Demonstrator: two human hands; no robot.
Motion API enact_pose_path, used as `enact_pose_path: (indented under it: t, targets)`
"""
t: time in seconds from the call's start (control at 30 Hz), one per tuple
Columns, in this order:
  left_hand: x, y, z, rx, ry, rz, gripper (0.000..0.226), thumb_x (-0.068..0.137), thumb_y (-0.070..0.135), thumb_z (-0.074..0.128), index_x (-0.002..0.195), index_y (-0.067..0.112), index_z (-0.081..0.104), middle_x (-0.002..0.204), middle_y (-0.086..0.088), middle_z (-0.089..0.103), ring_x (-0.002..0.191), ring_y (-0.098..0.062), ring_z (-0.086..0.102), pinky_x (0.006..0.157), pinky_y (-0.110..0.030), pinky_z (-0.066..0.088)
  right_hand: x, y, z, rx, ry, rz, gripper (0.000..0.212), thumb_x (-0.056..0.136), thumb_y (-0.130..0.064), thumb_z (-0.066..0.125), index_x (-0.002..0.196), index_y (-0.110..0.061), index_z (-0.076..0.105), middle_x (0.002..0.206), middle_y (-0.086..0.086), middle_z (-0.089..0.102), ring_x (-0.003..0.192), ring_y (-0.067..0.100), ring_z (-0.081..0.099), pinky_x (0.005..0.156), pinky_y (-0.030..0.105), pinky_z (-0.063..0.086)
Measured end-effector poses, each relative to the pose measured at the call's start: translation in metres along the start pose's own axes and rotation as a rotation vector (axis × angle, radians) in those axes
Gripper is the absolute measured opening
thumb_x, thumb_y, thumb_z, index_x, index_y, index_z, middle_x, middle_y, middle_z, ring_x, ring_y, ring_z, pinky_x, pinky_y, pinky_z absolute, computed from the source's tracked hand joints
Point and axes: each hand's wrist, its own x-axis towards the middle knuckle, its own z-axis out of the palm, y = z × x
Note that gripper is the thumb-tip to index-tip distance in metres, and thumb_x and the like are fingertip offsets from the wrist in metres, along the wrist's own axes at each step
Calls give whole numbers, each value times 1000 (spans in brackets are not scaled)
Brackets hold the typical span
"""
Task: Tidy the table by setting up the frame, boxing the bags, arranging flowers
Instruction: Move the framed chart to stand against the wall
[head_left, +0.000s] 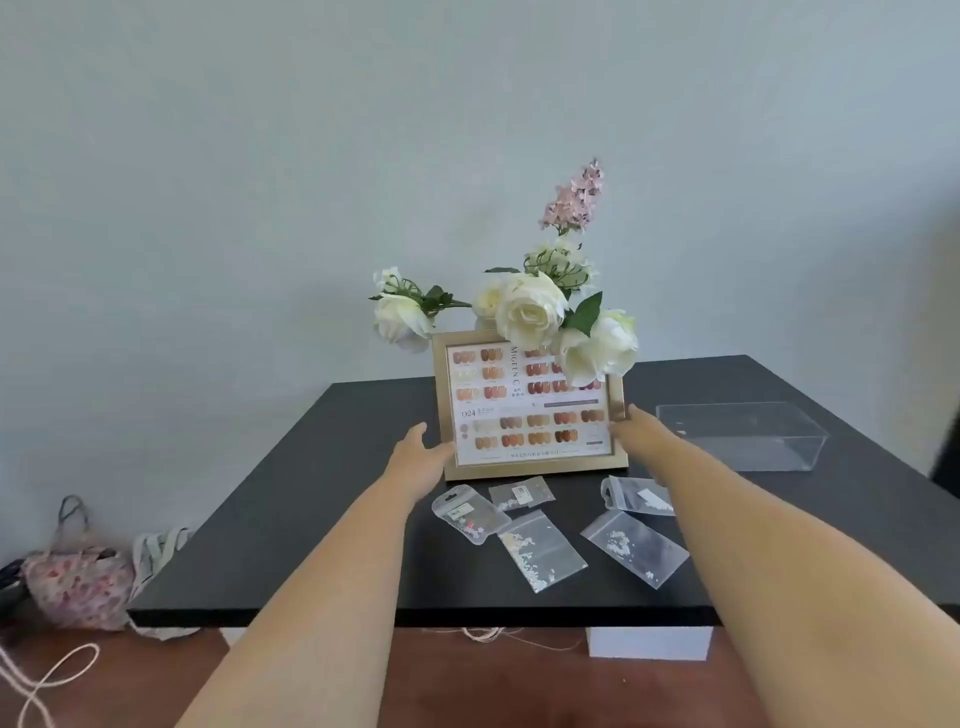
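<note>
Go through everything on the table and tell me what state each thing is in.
Picture frame: upright, held at both sides.
Left hand: gripping frame.
Right hand: gripping frame.
Clear box: open, empty.
Plastic bags: loose, lying flat.
Flowers: behind frame.

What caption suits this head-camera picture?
Both hands, left and right, steady a gold frame upright before white flowers; small bags await boxing.

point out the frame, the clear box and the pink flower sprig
frame (530, 470), head view, bottom gold edge
clear box (748, 434), head view, middle of the see-through body
pink flower sprig (574, 197), head view, middle of the blossoms
</note>
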Motion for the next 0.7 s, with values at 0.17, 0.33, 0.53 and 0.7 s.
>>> enact_pose_path:
  t: [0.17, 0.33, 0.53, 0.7]
  targets:
    - [24, -1, 21, -220, -64, -5, 79, 94, 58, 50, 158, 29, 14, 160, 4, 32, 144, -21, 34, 113, -43, 29, 19, 20, 4, 251, 127, 37, 49, 100, -16, 42, 148, -15, 38, 150, 5, 43, 133, 27, 42, 107, 37, 34]
    - [52, -18, 32, -393, -53, 26, 52, 102, 41, 45, 152, 39, 28, 131, 10, 63, 121, -17, 59, 100, -38, 45, 37, 30, 10, 389, 177, 33, 39, 99, -18, 43, 136, -20, 55, 118, 2, 64, 93, 21, 58, 79, 32, 50]
    - [68, -36, 26, -564, -31, -46, 38, 106, 24, 43, 137, 42, 54, 119, 14, 70, 115, -15, 64, 97, -42, 52, 46, 32, 11, 427, 183, 45, 25, 99, -22, 51, 120, -26, 65, 108, -1, 69, 99, 23, 64, 83, 42, 56]
    - [60, -33, 2, -584, 22, -90, 35, 105, 28, 44, 130, 49, 58, 108, 18, 71, 100, -13, 65, 74, -41, 57, 37, 20, 24, 389, 127, 17, 20, 98, -22, 54, 114, -29, 63, 102, -4, 69, 96, 22, 66, 73, 39, 58]
